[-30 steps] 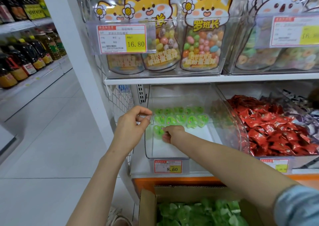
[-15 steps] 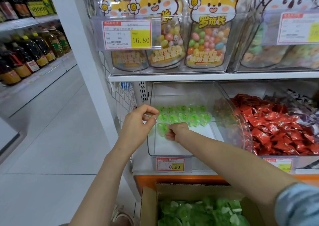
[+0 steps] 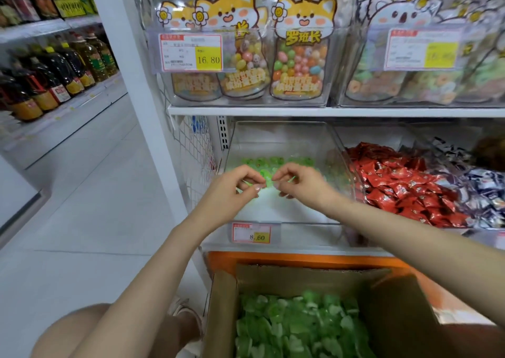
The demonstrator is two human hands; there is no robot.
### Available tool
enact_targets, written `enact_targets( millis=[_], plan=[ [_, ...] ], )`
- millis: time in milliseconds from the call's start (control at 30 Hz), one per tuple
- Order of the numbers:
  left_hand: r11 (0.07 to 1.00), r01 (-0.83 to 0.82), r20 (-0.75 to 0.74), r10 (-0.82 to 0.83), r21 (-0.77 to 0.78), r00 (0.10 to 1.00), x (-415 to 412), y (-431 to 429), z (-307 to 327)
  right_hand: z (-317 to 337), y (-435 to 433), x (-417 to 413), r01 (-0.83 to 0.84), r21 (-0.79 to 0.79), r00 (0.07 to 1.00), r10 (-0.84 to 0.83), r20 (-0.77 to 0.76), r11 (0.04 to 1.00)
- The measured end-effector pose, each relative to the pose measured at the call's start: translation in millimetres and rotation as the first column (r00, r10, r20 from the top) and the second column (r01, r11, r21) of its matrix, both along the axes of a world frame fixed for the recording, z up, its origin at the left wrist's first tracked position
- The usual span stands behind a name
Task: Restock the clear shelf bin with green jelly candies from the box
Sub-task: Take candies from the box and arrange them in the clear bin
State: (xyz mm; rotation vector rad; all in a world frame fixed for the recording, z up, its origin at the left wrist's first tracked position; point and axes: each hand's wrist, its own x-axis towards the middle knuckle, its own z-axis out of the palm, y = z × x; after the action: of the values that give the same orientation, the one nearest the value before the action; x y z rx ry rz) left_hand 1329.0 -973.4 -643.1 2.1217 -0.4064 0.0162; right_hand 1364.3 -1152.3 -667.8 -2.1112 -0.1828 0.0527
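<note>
The clear shelf bin stands on the lower shelf, with a thin row of green jelly candies lying toward its back. My left hand and my right hand hover at the bin's open front, their fingertips almost meeting. Both have curled fingers, and slivers of green show by the fingertips; I cannot tell whether either hand pinches a candy. Below them the open cardboard box sits on the floor, holding a heap of green jelly candies.
A bin of red-wrapped candies adjoins on the right, with blue-white wrapped ones beyond. An 8.60 price tag hangs on the bin's front. Bins of cartoon candy jars fill the shelf above. Oil bottles line the left aisle. My knee is at the bottom left.
My right hand has come out from among the bin's candies to its front. My left hand has let go of the bin's left wall and moved right to meet it.
</note>
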Motion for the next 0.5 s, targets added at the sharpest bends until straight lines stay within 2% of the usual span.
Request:
enact_targets(
  millis=[100,233,300,367,433,500],
  plan=[
    [0.999,0.039,-0.01,-0.038,0.027,0.999,-14,-14,-6,4,-27,-51,-0.097,-0.093,0.976,0.113,0.184,0.991],
    [0.999,0.051,-0.157,-0.047,0.02,0.987,-41,-35,-54,-44,-58,-97,-0.17,-0.174,0.964,0.2,0.174,0.97],
    [0.996,0.076,-0.265,-0.063,0.042,0.962,-53,-46,-92,-82,-68,-110,-0.223,-0.258,0.964,0.251,0.083,0.94],
    [0.994,0.075,-0.371,-0.038,0.084,0.928,-59,-54,-132,-120,-74,-115,-0.293,-0.335,0.955,0.287,-0.07,0.895],
    [0.979,0.089,-0.457,0.006,0.186,0.889,-63,-60,-177,-159,-78,-118,-0.348,-0.408,0.935,0.278,-0.222,0.844],
    [0.928,0.188,-0.567,0.029,0.321,0.823,-70,-61,-220,-193,-80,-119,-0.388,-0.467,0.907,0.238,-0.348,0.795]
  ],
)
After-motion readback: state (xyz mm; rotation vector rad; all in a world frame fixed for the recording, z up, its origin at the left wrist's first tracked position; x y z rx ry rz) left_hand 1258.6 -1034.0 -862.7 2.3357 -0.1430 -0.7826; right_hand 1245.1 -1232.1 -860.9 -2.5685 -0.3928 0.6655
